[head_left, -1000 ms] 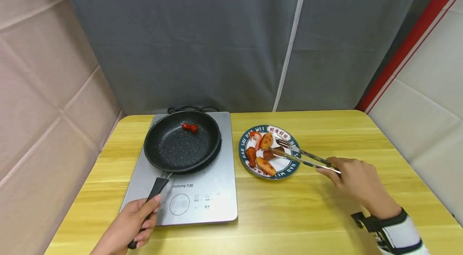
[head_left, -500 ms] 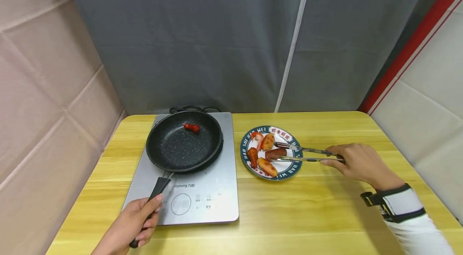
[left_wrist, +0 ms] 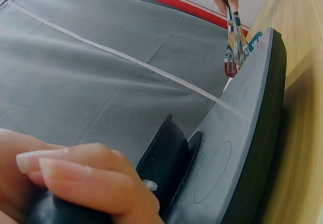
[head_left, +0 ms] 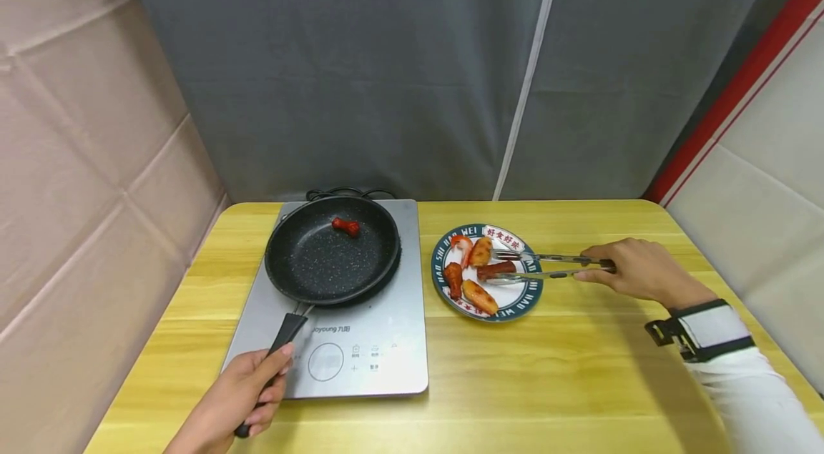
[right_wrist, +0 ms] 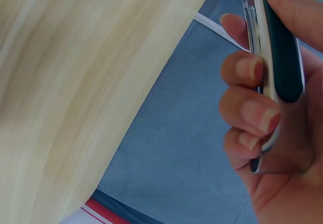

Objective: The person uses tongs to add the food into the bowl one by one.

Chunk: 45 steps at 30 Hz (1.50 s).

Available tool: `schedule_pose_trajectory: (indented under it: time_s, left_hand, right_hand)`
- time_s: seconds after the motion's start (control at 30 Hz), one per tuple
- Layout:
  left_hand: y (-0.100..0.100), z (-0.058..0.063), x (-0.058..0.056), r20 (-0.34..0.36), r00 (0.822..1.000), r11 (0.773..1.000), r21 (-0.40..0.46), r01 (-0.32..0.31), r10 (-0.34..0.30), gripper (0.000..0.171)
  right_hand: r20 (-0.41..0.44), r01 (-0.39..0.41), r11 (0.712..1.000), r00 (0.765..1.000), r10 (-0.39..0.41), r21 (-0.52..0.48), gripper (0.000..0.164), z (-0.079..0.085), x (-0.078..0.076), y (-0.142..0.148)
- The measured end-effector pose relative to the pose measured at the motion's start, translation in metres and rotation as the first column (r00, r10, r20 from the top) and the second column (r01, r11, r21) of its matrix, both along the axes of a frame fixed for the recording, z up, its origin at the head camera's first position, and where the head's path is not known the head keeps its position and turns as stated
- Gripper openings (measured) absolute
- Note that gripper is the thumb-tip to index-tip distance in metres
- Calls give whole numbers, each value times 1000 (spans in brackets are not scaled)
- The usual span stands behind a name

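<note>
My left hand [head_left: 247,390] grips the black handle [head_left: 287,331] of a speckled frying pan [head_left: 315,264]. A small red drumstick [head_left: 346,227] lies in the pan. On the right, my right hand [head_left: 634,269] holds metal tongs [head_left: 550,258], their dark-inlaid handle [right_wrist: 283,52] inside the curled fingers in the right wrist view. Over a patterned plate [head_left: 524,302], the tong tips stand spread on either side of a brown piece of meat [head_left: 494,270]. Beside it lie another drumstick [head_left: 453,279], a shrimp [head_left: 461,248] and two browned wing-like pieces, one of them [head_left: 480,297] nearest me.
Under the pan is a silver induction cooker [head_left: 399,361], with a black cable [head_left: 344,191] behind it. The wooden table [head_left: 579,382] reaches back to a grey curtain [head_left: 360,82]. Padded pale panels [head_left: 84,175] stand at the left, a white wall [head_left: 772,175] at the right.
My right hand has moved slightly back and the tongs have turned nearly level, their tips now around the brown meat. My left hand keeps hold of the pan handle; the whole view has shifted slightly.
</note>
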<state>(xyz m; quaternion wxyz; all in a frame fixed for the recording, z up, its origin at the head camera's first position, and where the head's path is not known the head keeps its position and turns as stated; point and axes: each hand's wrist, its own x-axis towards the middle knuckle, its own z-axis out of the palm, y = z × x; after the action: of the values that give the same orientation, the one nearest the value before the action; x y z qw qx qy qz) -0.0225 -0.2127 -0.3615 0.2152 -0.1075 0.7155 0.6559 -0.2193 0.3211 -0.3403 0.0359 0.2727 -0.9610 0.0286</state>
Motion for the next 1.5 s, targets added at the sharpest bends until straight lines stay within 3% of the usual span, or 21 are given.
schedule_pose_trajectory:
  time_s: [0.23, 0.37, 0.9, 1.1, 1.37, 1.5]
  left_hand:
    - [1, 2, 0, -1, 1000, 1000, -2, 2, -2, 44]
    - [1, 2, 0, 10, 1000, 1000, 1, -9, 9, 44]
    - [1, 0, 1, -19, 1000, 1000, -4, -3, 3, 39]
    - [1, 1, 2, -19, 1000, 1000, -5, 11, -11, 39]
    - [0, 1, 2, -24, 1000, 1000, -13, 6, -6, 39]
    - [0, 1, 1, -17, 1000, 1000, -17, 4, -5, 39]
  right_hand:
    - [103, 24, 999, 994, -28, 40, 58, 3, -3, 4]
    - [111, 6, 1000, 994, -8, 22, 53, 3, -1, 4]
    - [-41, -63, 992, 997, 59, -106, 26, -3, 20, 0]
    - [-48, -33, 989, 999, 26, -142, 40, 7, 27, 0]
    - [-161, -139, 973, 981, 110, -182, 33, 27, 28, -18]
    - [-197, -153, 972, 973, 117, -178, 37, 38, 29, -35]
